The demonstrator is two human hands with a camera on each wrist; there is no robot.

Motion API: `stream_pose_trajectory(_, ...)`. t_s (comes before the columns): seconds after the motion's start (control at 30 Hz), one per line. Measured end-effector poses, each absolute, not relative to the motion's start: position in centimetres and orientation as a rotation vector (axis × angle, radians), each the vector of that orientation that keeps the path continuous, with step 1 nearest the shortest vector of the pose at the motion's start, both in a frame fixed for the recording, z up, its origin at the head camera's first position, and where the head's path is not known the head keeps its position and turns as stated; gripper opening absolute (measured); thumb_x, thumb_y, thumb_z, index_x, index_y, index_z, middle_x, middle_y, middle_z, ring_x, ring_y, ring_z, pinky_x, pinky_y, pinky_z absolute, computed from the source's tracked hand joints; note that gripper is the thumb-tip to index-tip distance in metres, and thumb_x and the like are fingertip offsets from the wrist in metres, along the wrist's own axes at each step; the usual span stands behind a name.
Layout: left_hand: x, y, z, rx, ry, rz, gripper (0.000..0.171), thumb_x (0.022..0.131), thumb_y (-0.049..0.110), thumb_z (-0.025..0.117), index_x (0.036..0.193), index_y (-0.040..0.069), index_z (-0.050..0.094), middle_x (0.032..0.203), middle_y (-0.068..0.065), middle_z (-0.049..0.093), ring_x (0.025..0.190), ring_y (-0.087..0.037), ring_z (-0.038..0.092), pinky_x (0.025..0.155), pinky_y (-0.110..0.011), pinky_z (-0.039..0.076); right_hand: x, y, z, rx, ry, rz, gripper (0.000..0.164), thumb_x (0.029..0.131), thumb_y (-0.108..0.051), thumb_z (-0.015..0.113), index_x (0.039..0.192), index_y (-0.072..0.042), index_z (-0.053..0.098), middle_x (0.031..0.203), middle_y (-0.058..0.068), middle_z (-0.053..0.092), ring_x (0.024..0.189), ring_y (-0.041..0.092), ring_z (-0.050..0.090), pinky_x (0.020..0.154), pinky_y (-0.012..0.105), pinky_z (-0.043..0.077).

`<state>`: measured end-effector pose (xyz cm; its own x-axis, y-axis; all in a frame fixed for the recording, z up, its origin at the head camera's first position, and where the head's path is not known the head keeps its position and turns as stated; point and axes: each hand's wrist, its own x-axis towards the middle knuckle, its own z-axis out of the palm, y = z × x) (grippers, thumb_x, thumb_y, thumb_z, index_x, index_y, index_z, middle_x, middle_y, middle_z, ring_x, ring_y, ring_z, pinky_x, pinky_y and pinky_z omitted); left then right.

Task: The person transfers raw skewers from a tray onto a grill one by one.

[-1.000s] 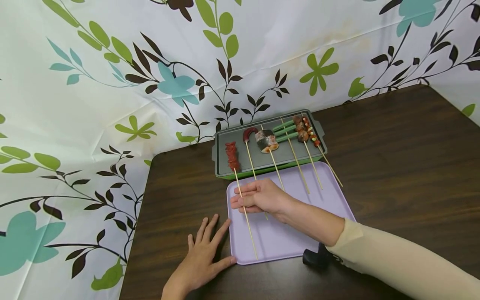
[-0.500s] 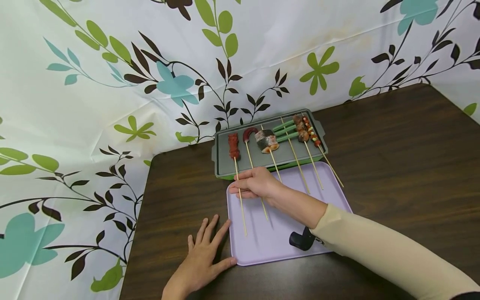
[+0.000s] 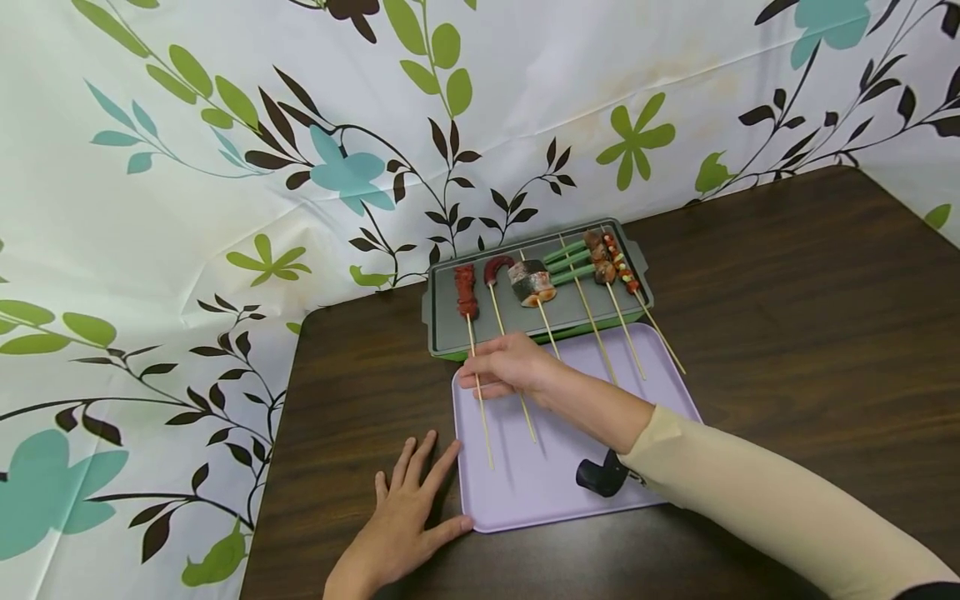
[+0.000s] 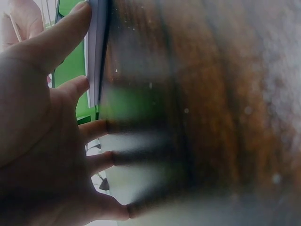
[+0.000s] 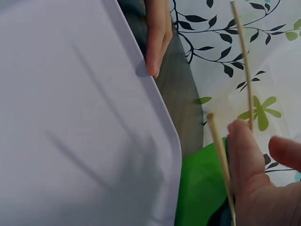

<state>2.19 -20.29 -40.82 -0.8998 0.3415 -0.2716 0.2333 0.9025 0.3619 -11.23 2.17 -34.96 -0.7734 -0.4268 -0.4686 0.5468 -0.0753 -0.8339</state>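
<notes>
My right hand (image 3: 513,367) pinches the bare stick of a red meat skewer (image 3: 466,292) between thumb and fingers. Its meat end is over the left part of the grey grill pan (image 3: 442,321); whether it touches the surface I cannot tell. Below the hand, the stick's tail hangs over the lilac tray (image 3: 525,492). Just right of it, a skewer with a curled dark-red piece (image 3: 497,268) passes behind my right hand. With fingers spread, my left hand (image 3: 401,517) rests on the table, thumb and index at the tray's left edge. In the right wrist view, sticks rise beside my right hand (image 5: 263,174).
Several other skewers lie on the pan, their sticks reaching over the tray: a thick black-and-white piece (image 3: 532,283), green stalks (image 3: 568,262), brown chunks (image 3: 600,258) and small red-and-yellow pieces (image 3: 621,262). A patterned cloth (image 3: 510,100) hangs behind the dark wooden table (image 3: 787,333).
My right hand has moved forward with the red meat skewer, carrying its meat farther up over the pan; over the last half second it barely moves. The left hand has stayed put.
</notes>
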Motion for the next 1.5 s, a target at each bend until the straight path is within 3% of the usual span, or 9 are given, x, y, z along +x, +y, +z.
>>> stream_pose_trajectory(0.1, 2.2, -20.3, -40.7, 0.421, 2.728, 0.468, 0.084, 0.082, 0.072, 0.051, 0.152, 0.043, 0.014, 0.161, -0.005, 0.004, 0.146, -0.038, -0.002, 0.095, -0.08, 0.005, -10.9, 2.3, -34.8, 0.08, 1.594, -1.858, 0.054, 0.089, -0.009, 0.066, 0.135, 0.01, 0.044, 0.118, 0.021, 0.064, 0.1, 0.024, 0.067, 0.078, 0.031, 0.055)
stream_pose_trajectory(0.33, 2.2, -20.2, -40.6, 0.419, 2.714, 0.488, 0.084, 0.082, 0.071, 0.052, 0.152, 0.043, 0.014, 0.161, -0.004, 0.003, 0.146, -0.037, -0.003, 0.095, -0.08, 0.004, -10.4, 2.7, -34.7, -0.032, 1.687, -1.78, 0.041, 0.092, -0.01, 0.062, 0.127, 0.011, 0.053, 0.113, 0.019, 0.064, 0.106, 0.026, 0.063, 0.083, 0.033, 0.054)
stream_pose_trajectory(0.6, 2.2, -20.2, -40.5, 0.424, 2.719, 0.489, 0.084, 0.083, 0.069, 0.053, 0.152, 0.042, 0.015, 0.161, -0.005, 0.004, 0.145, -0.037, -0.002, 0.095, -0.08, 0.005, -9.9, 3.2, -34.7, -0.124, 1.727, -1.742, 0.054, 0.094, -0.012, 0.06, 0.137, 0.013, 0.04, 0.14, 0.025, 0.045, 0.124, 0.032, 0.051, 0.09, 0.036, 0.051)
stream_pose_trajectory(0.73, 2.3, -20.2, -40.6, 0.426, 2.723, 0.483, 0.084, 0.082, 0.07, 0.052, 0.152, 0.041, 0.015, 0.161, -0.005, 0.005, 0.145, -0.038, -0.002, 0.095, -0.081, 0.005, -9.8, 3.3, -34.6, -0.138, 1.748, -1.739, 0.058, 0.094, -0.013, 0.06, 0.14, 0.014, 0.035, 0.145, 0.027, 0.037, 0.128, 0.034, 0.047, 0.091, 0.035, 0.05)
stream_pose_trajectory(0.97, 2.3, -20.3, -40.7, 0.428, 2.73, 0.482, 0.084, 0.082, 0.07, 0.053, 0.152, 0.041, 0.015, 0.161, -0.006, 0.006, 0.145, -0.038, -0.001, 0.095, -0.081, 0.005, -9.1, 3.7, -34.0, -0.156, 1.795, -1.729, 0.061, 0.093, -0.014, 0.061, 0.143, 0.009, 0.035, 0.143, 0.026, 0.041, 0.122, 0.031, 0.053, 0.091, 0.035, 0.051)
stream_pose_trajectory(1.13, 2.3, -20.2, -40.7, 0.43, 2.744, 0.472, 0.085, 0.082, 0.071, 0.053, 0.152, 0.041, 0.016, 0.161, -0.006, 0.007, 0.145, -0.039, 0.0, 0.095, -0.081, 0.006, -8.2, 5.0, -33.7, -0.283, 1.868, -1.692, 0.062, 0.093, -0.018, 0.061, 0.144, 0.005, 0.035, 0.144, 0.023, 0.043, 0.125, 0.03, 0.051, 0.093, 0.036, 0.049)
stream_pose_trajectory(1.5, 2.4, -20.3, -40.7, 0.416, 2.74, 0.47, 0.085, 0.081, 0.072, 0.052, 0.152, 0.043, 0.015, 0.161, -0.005, 0.006, 0.146, -0.038, -0.001, 0.095, -0.08, 0.005, -4.5, 10.4, -33.2, -0.52, 1.984, -1.736, 0.052, 0.095, -0.024, 0.06, 0.139, 0.0, 0.046, 0.135, 0.016, 0.054, 0.123, 0.026, 0.053, 0.096, 0.032, 0.047)
